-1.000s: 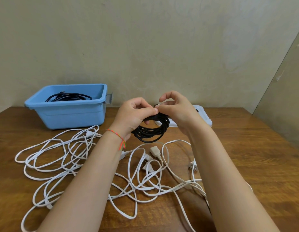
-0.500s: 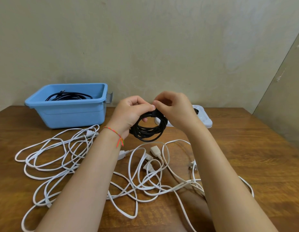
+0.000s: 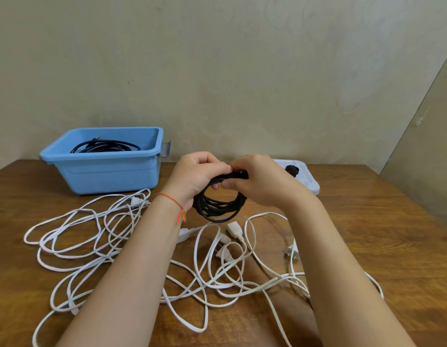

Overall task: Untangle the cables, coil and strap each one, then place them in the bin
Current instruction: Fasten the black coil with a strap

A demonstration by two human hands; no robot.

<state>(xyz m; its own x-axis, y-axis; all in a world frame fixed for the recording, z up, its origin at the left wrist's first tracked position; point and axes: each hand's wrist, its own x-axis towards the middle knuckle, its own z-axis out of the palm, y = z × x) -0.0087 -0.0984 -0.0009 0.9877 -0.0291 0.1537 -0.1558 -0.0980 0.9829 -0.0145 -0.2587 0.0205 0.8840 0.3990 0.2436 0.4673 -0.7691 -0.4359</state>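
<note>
Black coiled cable (image 3: 218, 205) is held above the wooden table (image 3: 367, 234), between both hands, in front of the chest line of the view. Top of the coil is gripped; the loop hangs below the fingers, free of the table.

Left hand (image 3: 194, 176): fingers curled round the upper left of the coil, thumb pressed on top. Right hand (image 3: 257, 181): upper right of the coil pinched, thumb underneath, fingers over the top. The two grips are touching at the coil's top. A strap cannot be made out under the fingers.

A thread bracelet (image 3: 178, 207) is worn on the left wrist.

White cables (image 3: 117, 236) are spread tangled on the table under and beside both forearms, with several plugs (image 3: 233, 229) lying just below the hanging coil.

Blue bin (image 3: 104, 161) is set at the back left, against the wall, well apart from the held coil. Another black cable (image 3: 104, 146) is coiled inside it.

A white tray (image 3: 310, 181) is partly hidden behind the right hand; a small dark item (image 3: 292, 169) lies in it, too small to identify.
</note>
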